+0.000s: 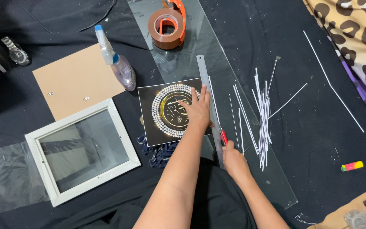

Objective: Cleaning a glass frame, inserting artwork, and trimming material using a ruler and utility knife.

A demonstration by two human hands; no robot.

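Two hands are busy here. I see my left hand [198, 111] lying flat and open on the black picture [172, 111], beside the metal ruler [209, 106]. My right hand [232, 158] is closed around a red cutter [223, 137] touching the ruler's edge.
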